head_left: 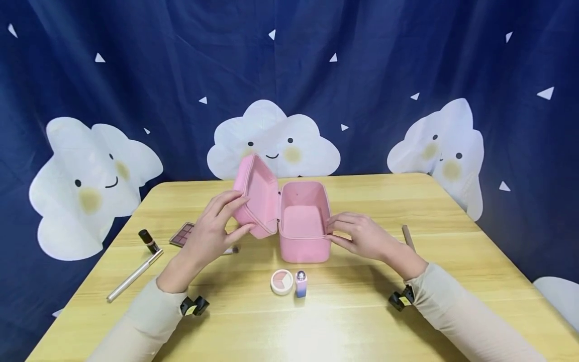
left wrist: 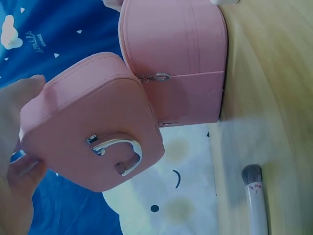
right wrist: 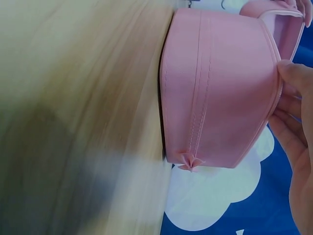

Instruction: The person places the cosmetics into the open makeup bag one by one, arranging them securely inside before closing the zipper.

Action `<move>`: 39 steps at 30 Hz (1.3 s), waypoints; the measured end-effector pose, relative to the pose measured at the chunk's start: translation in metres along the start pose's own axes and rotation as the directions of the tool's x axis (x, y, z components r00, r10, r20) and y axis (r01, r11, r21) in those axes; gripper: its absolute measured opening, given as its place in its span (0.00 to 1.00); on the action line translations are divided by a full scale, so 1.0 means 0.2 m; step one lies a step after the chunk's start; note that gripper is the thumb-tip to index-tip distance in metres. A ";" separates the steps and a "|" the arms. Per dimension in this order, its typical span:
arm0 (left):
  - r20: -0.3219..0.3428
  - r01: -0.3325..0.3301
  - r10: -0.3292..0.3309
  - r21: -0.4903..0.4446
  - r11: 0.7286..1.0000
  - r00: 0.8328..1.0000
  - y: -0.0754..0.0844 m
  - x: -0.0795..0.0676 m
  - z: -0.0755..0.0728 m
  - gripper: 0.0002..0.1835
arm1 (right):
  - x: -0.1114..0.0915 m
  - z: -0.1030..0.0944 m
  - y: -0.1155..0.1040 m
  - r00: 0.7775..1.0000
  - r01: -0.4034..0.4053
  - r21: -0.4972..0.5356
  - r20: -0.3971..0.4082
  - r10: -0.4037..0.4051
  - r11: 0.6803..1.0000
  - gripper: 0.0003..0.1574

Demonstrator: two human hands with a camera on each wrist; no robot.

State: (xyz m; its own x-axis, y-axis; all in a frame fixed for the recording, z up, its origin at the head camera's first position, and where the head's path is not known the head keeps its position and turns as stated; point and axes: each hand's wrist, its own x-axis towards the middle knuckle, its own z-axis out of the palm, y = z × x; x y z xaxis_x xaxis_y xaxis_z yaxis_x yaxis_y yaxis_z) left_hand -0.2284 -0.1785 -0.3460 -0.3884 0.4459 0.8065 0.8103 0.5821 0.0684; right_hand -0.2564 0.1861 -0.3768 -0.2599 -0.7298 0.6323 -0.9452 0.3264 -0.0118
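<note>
A pink zip-up cosmetic case [head_left: 305,250] stands on the table with its lid [head_left: 262,193] swung up to the left. Its inside looks bare. My left hand [head_left: 210,234] grips the lid by its edge, the thumb at the near side. In the left wrist view the lid's outer face carries a curved handle [left wrist: 139,154] with silvery fittings. On the other side, my right hand [head_left: 362,235] pinches the case's right rim; in the right wrist view the thumb lies at the rim, partly hiding the other fingers. A round three-colour compact [head_left: 282,282] and a small pink-blue bottle [head_left: 301,284] sit in front.
On the table's left lie a silver pen-like tube [head_left: 133,276], a black-capped tube [head_left: 149,241] and an eyeshadow palette [head_left: 182,234], partly behind my left hand. A makeup brush [left wrist: 254,196] lies near that hand. A brown stick [head_left: 408,237] lies beyond my right wrist.
</note>
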 end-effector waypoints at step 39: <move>-0.026 -0.107 0.113 0.177 0.978 0.993 -0.09 -0.05 -0.04 0.29 | -0.01 0.00 -0.04 0.999 -0.045 -0.029 0.026 0.045 0.999 0.09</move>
State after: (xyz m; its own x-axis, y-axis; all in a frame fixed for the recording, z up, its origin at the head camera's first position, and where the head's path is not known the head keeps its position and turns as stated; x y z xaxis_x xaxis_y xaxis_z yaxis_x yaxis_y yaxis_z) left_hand -0.2353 -0.1980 -0.3512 -0.2825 0.4915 0.8238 0.7567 0.6420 -0.1235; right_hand -0.2480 0.1847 -0.3779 -0.3078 -0.7299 0.6104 -0.9265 0.3758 -0.0179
